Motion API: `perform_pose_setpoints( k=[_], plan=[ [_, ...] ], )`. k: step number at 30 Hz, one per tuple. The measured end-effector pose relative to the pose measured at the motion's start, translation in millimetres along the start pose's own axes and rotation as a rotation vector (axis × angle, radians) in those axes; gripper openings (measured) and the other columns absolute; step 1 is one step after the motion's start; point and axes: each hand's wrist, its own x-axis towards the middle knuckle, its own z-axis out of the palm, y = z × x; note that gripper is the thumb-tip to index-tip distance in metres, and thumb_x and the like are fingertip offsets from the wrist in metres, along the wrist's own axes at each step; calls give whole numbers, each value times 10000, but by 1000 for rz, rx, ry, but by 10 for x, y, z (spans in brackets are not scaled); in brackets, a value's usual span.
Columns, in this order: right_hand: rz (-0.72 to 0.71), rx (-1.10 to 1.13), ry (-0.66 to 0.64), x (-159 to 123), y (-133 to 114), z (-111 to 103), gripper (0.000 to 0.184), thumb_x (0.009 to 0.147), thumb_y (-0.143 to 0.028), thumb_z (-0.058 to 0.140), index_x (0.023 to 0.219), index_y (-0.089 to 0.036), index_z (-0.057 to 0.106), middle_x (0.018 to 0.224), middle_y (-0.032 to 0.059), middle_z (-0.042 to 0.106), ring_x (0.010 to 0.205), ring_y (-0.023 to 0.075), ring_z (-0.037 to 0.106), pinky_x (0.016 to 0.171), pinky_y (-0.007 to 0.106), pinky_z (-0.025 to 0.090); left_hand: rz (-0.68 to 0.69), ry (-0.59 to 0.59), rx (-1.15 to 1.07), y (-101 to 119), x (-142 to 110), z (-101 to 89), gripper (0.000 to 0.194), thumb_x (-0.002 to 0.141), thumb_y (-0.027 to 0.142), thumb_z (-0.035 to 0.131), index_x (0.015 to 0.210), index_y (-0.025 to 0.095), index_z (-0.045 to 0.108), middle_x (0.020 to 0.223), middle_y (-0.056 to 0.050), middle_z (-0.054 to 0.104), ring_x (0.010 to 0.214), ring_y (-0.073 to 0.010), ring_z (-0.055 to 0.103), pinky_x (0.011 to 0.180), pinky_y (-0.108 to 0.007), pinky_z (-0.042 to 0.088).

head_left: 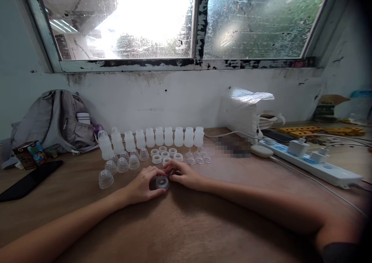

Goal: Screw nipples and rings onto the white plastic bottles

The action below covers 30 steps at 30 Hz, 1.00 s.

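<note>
Both hands are closed on a small clear ring cap [162, 182] at bench [203, 224] centre: left hand [143, 185] at 9 o'clock, right hand [183, 174] at 2 o'clock. Light, stiff, likely slippery plastic, best pinched by its rim.

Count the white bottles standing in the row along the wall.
10 white bottles, side by side from beside the backpack to near the plastic bag; none seem hidden.

Brown wooden table [186, 224]: row of white bottles [159, 136], clear caps [122, 164], white rings [162, 154], grey backpack [55, 119], black phone [27, 179], power strip [314, 164].
</note>
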Motion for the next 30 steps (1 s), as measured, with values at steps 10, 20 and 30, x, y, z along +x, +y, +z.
perform_pose_setpoints(
  k=[10, 20, 30],
  plan=[
    [2, -6, 4, 0, 6, 7, 285, 686, -38, 502, 939, -166, 526, 869, 21, 613, 828, 134, 577, 767, 298, 446, -9, -15, 13, 0, 8, -3, 408, 686, 406, 620, 1033, 210, 532, 995, -61, 578, 937, -215, 514, 849, -347, 398],
    [-121, -196, -32, -31, -31, 14, 331, 686, -7, 462, 970, -164, 525, 910, 33, 615, 822, 129, 564, 736, 267, 449, -20, 49, -77, -5, 19, -8, 202, 798, 334, 507, 907, 188, 593, 911, -42, 596, 875, -169, 533, 799, -279, 409],
    [-227, -425, -56, -82, -122, 23, 335, 721, -160, 549, 1050, -166, 489, 921, 44, 573, 772, 138, 511, 703, 265, 420, -178, 150, -272, 76, 10, -70, 203, 843, 334, 432, 846, 169, 552, 765, -1, 607, 722, -128, 555, 631, -208, 403]
  ],
)
